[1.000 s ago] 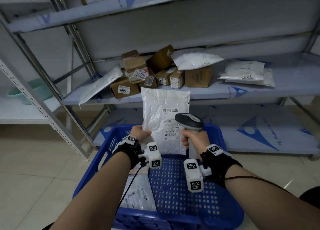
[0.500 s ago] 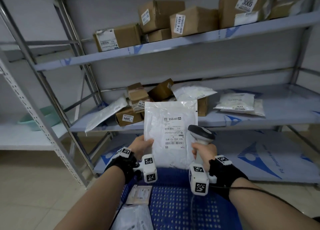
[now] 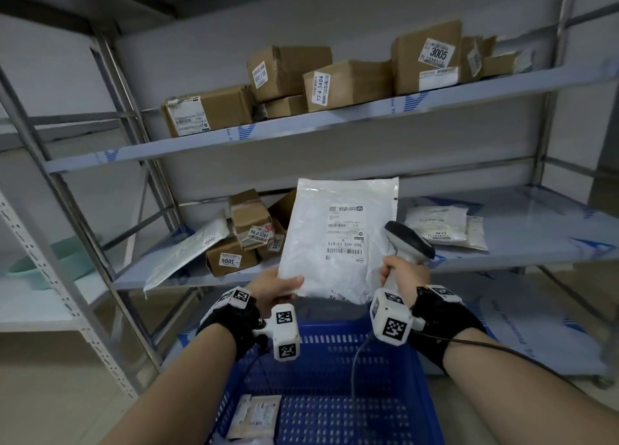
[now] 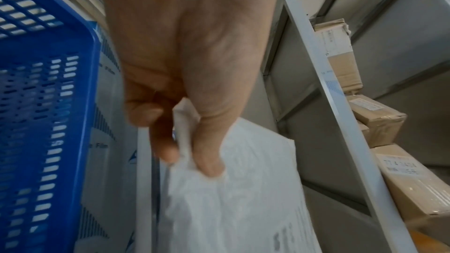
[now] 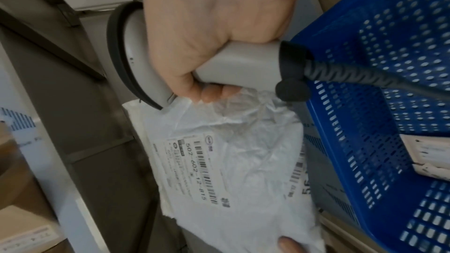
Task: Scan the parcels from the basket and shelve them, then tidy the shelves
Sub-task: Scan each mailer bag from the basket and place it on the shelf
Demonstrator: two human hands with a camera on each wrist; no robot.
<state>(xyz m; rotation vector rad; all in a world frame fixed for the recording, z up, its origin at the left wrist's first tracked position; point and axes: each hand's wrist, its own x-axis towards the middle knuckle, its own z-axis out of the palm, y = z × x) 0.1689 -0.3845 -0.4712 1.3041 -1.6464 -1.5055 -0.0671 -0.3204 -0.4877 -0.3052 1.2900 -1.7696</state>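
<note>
The left hand [image 3: 273, 285] pinches a white parcel [image 3: 338, 243] upright above the blue basket [image 3: 335, 377]. The right hand [image 3: 403, 274] grips the scanner [image 3: 407, 240] beside it; angling the scanner toward the barcode should help.

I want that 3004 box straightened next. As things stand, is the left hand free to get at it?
Probably not yet: the left hand pinches the white parcel's lower corner. The 3004 box sits at the shelf's front edge, with nothing before it.
</note>
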